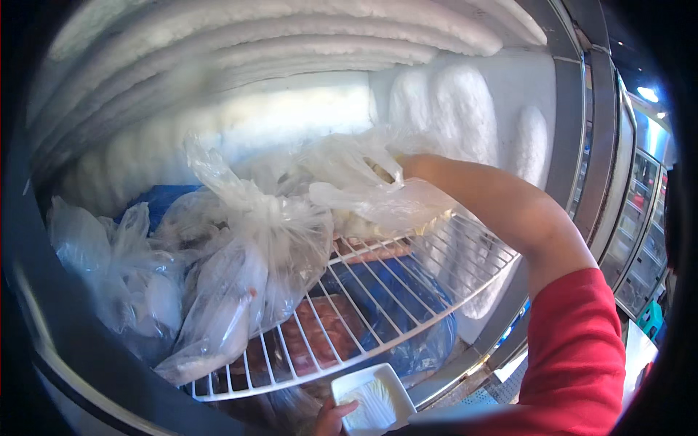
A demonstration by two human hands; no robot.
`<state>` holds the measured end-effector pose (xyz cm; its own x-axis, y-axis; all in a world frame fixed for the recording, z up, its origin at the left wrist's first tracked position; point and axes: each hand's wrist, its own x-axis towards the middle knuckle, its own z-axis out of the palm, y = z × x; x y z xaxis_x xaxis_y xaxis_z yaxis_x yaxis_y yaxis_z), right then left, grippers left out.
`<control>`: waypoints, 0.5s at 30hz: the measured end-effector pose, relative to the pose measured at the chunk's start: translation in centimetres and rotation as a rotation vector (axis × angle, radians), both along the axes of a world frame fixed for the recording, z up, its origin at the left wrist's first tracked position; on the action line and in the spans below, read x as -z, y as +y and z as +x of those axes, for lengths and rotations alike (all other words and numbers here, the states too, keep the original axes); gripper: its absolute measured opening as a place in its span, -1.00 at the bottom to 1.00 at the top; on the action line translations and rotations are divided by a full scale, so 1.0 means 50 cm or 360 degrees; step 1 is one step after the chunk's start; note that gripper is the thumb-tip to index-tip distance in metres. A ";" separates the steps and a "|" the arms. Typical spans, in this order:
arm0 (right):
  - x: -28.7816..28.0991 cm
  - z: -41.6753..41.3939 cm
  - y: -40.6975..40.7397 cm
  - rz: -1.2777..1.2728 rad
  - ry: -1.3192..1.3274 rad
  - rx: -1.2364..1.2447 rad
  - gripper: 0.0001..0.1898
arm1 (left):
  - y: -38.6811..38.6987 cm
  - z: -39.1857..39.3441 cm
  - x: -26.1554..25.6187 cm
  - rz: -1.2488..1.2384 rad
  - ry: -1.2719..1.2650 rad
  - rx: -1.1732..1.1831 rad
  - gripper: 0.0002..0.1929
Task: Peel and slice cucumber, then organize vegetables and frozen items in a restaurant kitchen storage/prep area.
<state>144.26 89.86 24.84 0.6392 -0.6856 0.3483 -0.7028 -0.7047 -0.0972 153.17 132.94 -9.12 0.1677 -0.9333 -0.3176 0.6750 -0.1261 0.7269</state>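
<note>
My left hand (330, 417) holds a small white square dish (404, 393) at the bottom of the view, thumb over its rim. Something pale with fine ridges lies in it. My right forearm (480, 188) reaches into the freezer, and the hand is almost wholly hidden in a clear plastic bag (414, 204) at the back of the wire shelf (376, 349). Whether its fingers grip anything cannot be seen. Left of it stands a knotted clear bag (283, 229) with pale contents. Another clear bag (147, 294) lies farther left.
Thick frost (463, 103) coats the wall and the cooling coils (305, 32) overhead. Under the shelf are reddish packed meat (322, 329) and a blue plastic bag (392, 297). The freezer's metal door frame (567, 131) runs close to my right arm. Glass-fronted cabinets (638, 207) stand beyond.
</note>
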 end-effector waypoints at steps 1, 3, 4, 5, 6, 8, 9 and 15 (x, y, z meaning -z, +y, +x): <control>-0.006 0.007 0.007 -0.0009 0.0039 0.0010 -0.58 | -0.001 0.002 0.001 0.0008 -0.0013 -0.0007 -0.53; -0.012 -0.005 0.029 -0.0026 0.0121 0.0031 -0.58 | -0.006 0.002 0.002 0.0023 -0.0035 -0.0021 -0.54; -0.019 0.010 0.040 -0.0034 0.0163 0.0042 -0.57 | -0.003 0.002 0.003 0.0031 -0.0044 -0.0028 -0.54; -0.020 0.010 0.053 -0.0042 0.0205 0.0052 -0.57 | -0.005 0.002 0.009 0.0023 -0.0044 -0.0026 -0.54; -0.033 0.020 0.069 -0.0045 0.0241 0.0070 -0.57 | -0.001 0.000 0.017 0.0030 -0.0003 -0.0004 -0.55; -0.039 0.045 0.099 -0.0063 0.0308 0.0088 -0.57 | -0.012 0.004 0.037 0.0022 0.0027 0.0009 -0.56; -0.048 0.043 0.107 -0.0062 0.0333 0.0104 -0.56 | -0.016 0.006 0.055 -0.0014 -0.0034 0.0011 -0.55; -0.044 -0.017 0.131 0.0002 0.0569 0.0157 -0.55 | -0.005 0.007 0.051 0.0048 0.0137 -0.0013 -0.56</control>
